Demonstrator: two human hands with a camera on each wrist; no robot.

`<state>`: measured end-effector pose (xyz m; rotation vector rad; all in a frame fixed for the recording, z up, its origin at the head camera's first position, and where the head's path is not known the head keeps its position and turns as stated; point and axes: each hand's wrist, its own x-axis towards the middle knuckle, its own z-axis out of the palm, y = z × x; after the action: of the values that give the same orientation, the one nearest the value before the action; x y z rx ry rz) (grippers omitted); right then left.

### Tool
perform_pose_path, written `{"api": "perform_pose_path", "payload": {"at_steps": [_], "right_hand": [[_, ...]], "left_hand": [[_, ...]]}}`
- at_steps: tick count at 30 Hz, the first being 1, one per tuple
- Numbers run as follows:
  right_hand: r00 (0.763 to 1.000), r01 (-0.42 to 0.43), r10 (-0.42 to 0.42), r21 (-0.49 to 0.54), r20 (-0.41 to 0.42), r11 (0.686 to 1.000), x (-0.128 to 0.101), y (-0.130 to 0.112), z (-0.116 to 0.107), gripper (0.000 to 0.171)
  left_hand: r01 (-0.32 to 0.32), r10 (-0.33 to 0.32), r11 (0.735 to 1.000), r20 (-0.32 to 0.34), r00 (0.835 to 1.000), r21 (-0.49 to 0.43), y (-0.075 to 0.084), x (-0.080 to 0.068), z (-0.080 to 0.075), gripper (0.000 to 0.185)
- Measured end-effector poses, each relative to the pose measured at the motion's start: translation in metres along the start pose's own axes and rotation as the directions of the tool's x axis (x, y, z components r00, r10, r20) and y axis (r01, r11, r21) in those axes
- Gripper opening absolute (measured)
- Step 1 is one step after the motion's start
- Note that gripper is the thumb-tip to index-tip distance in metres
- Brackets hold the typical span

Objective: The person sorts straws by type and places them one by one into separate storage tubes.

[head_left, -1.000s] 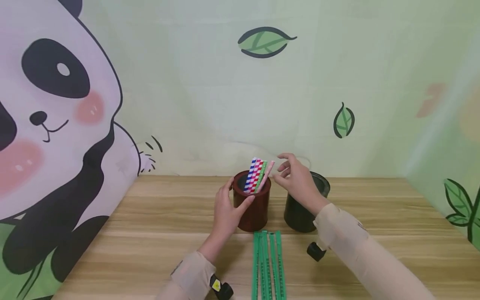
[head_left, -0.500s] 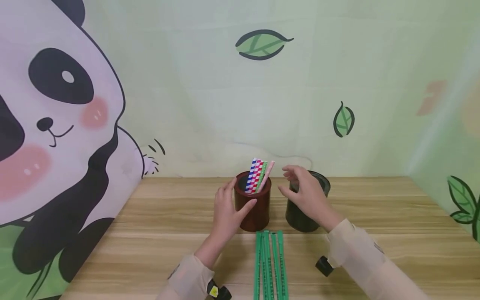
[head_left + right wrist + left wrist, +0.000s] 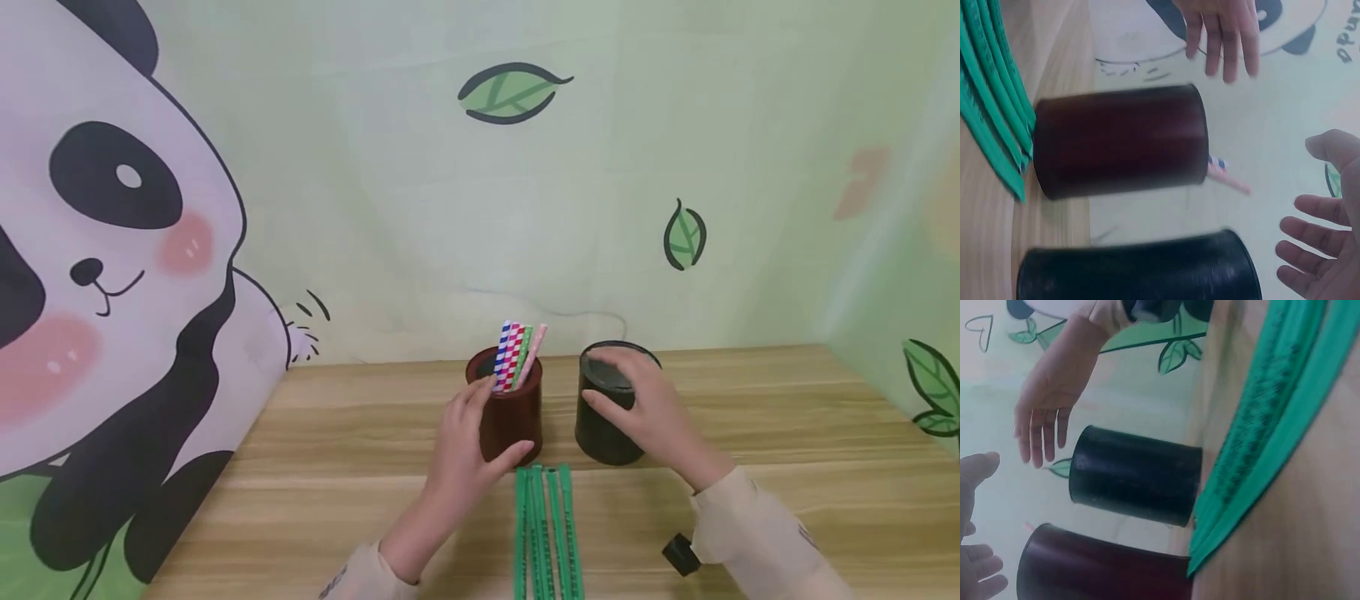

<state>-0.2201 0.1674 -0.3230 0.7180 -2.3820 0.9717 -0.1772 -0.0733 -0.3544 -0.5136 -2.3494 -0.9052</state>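
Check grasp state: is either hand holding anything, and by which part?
Nothing is held. The left hand lies open beside the brown cup, the right hand open by the black cup; the wrist views show gaps at the fingers.

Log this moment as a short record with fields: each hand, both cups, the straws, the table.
left hand: open, fingers against the brown cup
right hand: open, beside the black cup's rim
brown cup: upright, holds striped straws
black cup: upright, right of the brown cup, contents not visible
green straws: lying flat side by side, in front of the cups
table: wooden
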Motion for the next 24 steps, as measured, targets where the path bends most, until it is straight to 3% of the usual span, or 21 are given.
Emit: {"api": "perform_pose_path", "payload": {"at_steps": [2, 6, 12, 18, 24], "right_hand": [[1.000, -0.021, 0.021, 0.010, -0.015, 1.000, -0.001, 0.005, -0.005, 0.048], [0.997, -0.071, 0.071, 0.002, -0.024, 0.997, 0.000, 0.017, -0.015, 0.052], [0.989, -0.150, 0.150, -0.043, 0.004, 0.988, 0.002, 0.035, -0.022, 0.064], [0.977, -0.207, 0.211, -0.074, 0.043, 0.975, -0.001, 0.048, -0.023, 0.074], [0.956, -0.266, 0.276, -0.096, 0.104, 0.959, 0.000, 0.058, -0.020, 0.087]], "left_hand": [[-0.021, 0.021, 1.000, 0.009, 1.000, 0.010, 0.001, -0.006, 0.001, 0.080], [-0.014, 0.015, 1.000, 0.095, 0.995, -0.011, 0.005, -0.017, 0.001, 0.080], [0.012, -0.010, 1.000, 0.256, 0.967, -0.007, 0.010, -0.027, 0.000, 0.077], [0.147, -0.137, 0.989, 0.422, 0.896, 0.009, 0.013, -0.034, -0.001, 0.075], [0.291, -0.252, 0.957, 0.511, 0.822, 0.003, 0.009, -0.035, 0.003, 0.074]]}}
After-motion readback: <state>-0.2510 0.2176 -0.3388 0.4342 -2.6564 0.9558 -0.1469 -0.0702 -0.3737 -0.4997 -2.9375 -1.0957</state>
